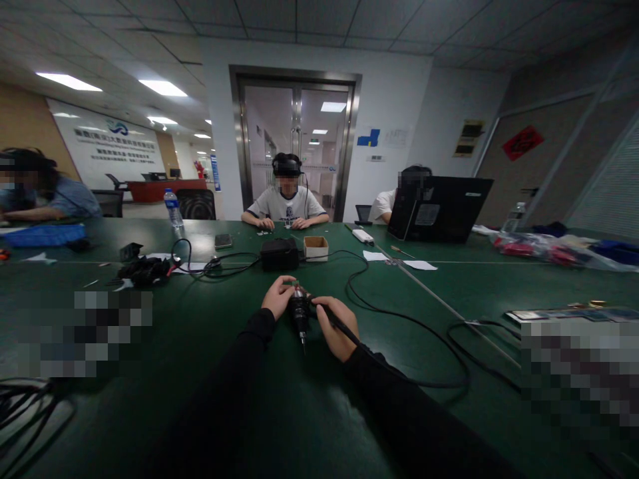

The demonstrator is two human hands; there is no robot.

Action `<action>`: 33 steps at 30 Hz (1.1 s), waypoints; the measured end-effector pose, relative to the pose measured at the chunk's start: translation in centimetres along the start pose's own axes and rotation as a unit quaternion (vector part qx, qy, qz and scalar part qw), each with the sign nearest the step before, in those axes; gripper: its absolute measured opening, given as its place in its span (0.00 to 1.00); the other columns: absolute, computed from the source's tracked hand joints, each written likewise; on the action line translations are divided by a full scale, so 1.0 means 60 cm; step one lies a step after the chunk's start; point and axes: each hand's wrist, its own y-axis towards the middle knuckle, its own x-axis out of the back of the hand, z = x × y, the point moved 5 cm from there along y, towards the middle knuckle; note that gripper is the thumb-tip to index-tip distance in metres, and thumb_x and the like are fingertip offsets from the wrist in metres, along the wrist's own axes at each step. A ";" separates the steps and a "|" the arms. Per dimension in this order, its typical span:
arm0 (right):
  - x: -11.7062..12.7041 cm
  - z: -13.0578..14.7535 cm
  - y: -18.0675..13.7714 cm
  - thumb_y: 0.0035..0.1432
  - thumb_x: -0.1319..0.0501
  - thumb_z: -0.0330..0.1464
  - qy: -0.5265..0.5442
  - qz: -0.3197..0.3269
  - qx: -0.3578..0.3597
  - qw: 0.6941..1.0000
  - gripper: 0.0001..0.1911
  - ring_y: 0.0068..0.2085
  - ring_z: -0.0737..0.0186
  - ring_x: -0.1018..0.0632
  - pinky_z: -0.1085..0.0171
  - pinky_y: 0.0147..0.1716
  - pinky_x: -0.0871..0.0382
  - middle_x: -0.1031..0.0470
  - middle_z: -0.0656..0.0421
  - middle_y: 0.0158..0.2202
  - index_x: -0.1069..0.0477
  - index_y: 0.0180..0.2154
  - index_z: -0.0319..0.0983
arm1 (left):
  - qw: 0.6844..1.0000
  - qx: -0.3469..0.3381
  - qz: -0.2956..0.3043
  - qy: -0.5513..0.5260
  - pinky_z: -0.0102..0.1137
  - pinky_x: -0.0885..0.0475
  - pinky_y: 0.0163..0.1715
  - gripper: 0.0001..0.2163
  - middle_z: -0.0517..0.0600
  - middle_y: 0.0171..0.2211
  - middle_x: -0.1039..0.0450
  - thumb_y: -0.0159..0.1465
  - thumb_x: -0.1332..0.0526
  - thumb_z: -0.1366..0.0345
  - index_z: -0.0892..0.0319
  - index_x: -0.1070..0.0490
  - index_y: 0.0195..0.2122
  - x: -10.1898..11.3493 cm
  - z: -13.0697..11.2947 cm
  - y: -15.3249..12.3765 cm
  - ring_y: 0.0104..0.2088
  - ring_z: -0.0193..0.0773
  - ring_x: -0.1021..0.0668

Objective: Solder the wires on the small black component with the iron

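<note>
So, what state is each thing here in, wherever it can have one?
Black tool: held, pointed tip toward the wearer; running or not, cannot tell
Left hand: fingers on the tool's far end
Right hand: fingers around black cable
Small box: open-topped
Blue-labelled bottle: upright
Glass doors: shut

- Seated at a green table (200,372), you work with both hands on a black tool (299,309), its slim metal tip pointing back toward you.
- Your left hand (278,297) curls its fingers at the tool's far end.
- Your right hand (339,326), just beside it, grips a black cable (344,327) that lies across your hand and loops over the tabletop.
- Beyond your hands, a black case (279,254) stands next to a small open box (316,249).
- Facing you, a person (288,203) in a white T-shirt and headset sits before glass doors (297,133).
</note>
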 end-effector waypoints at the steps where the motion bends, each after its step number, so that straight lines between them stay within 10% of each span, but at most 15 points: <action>1: -0.001 0.000 0.000 0.61 0.46 0.32 0.002 0.000 0.001 1.000 0.10 0.38 0.61 0.22 0.63 0.41 0.30 0.21 0.58 0.36 0.26 0.38 0.41 | 1.000 0.001 -0.001 -0.001 0.35 0.29 0.43 0.12 0.49 0.31 0.22 0.53 0.37 0.65 0.58 0.31 0.39 0.000 0.001 0.000 0.34 0.39 0.20; 33: -0.004 -0.005 -0.002 0.61 0.46 0.32 0.006 0.001 0.002 1.000 0.10 0.39 0.61 0.23 0.63 0.42 0.31 0.22 0.58 0.37 0.26 0.38 0.42 | 1.000 0.008 -0.005 -0.009 0.35 0.30 0.44 0.14 0.50 0.31 0.22 0.52 0.35 0.62 0.58 0.31 0.39 0.000 0.002 -0.001 0.34 0.39 0.21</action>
